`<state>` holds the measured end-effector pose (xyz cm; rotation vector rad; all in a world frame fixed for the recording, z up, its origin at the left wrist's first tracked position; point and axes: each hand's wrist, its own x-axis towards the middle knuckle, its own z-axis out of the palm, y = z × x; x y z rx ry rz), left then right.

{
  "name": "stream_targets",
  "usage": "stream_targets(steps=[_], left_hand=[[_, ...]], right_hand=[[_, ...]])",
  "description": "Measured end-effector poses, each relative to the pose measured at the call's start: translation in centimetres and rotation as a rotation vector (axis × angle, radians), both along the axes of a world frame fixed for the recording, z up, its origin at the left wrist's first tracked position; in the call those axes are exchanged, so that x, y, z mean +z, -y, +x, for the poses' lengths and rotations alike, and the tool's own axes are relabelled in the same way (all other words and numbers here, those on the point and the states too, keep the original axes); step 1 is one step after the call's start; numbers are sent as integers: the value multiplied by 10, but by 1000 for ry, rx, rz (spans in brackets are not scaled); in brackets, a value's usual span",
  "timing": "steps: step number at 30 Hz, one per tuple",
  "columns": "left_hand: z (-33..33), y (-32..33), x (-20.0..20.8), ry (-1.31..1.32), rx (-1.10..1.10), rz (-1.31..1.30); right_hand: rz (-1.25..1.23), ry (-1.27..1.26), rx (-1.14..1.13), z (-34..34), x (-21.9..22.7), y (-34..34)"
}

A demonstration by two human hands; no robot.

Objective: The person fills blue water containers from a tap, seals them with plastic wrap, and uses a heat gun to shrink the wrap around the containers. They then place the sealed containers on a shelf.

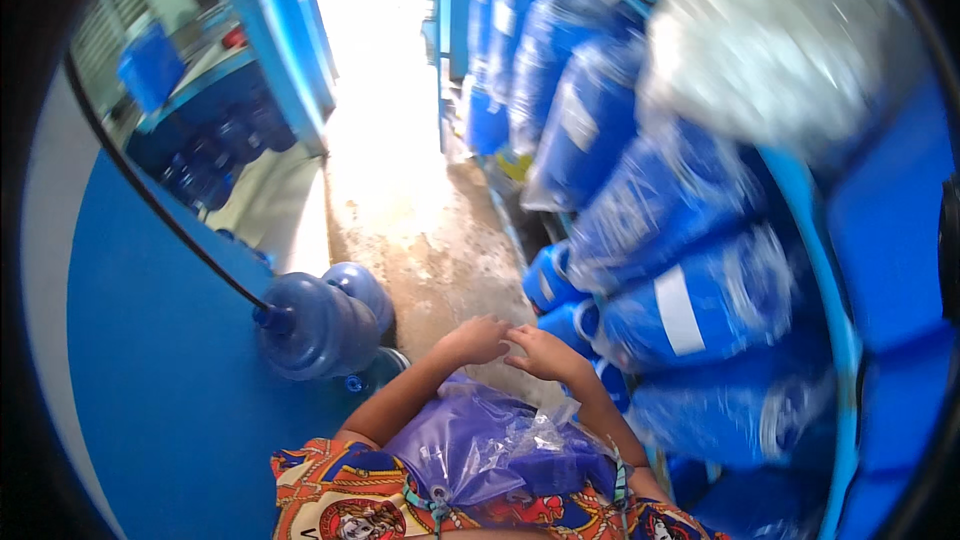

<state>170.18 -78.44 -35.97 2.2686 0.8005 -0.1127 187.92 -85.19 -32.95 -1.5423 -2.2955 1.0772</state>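
My left hand (478,340) and my right hand (545,352) meet in front of my body, fingertips close together or touching. The fingers look loosely bent and slightly apart, and I see nothing held between them. Below them a shiny purple plastic apron (450,440) covers my lap, over a colourful patterned garment (330,485). Just right of my right hand are small blue containers (570,325). To the left of my left forearm stand large clear-blue water bottles (320,325).
Blue drums wrapped in clear plastic (680,310) are stacked along the right on a light-blue frame (845,370). A bundle of clear plastic (765,40) hangs at upper right. A concrete passage (420,260) runs toward a bright doorway (380,60). A blue wall (150,340) borders the left.
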Motion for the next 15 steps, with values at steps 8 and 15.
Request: stream_targets(steps=[8,15], left_hand=[[-139,-158,31,-5,530,57],[-253,-249,-13,-40,809,-66]], right_hand=[[-34,-38,238,-86,38,-206],[-128,112,466,-144,16,-413]])
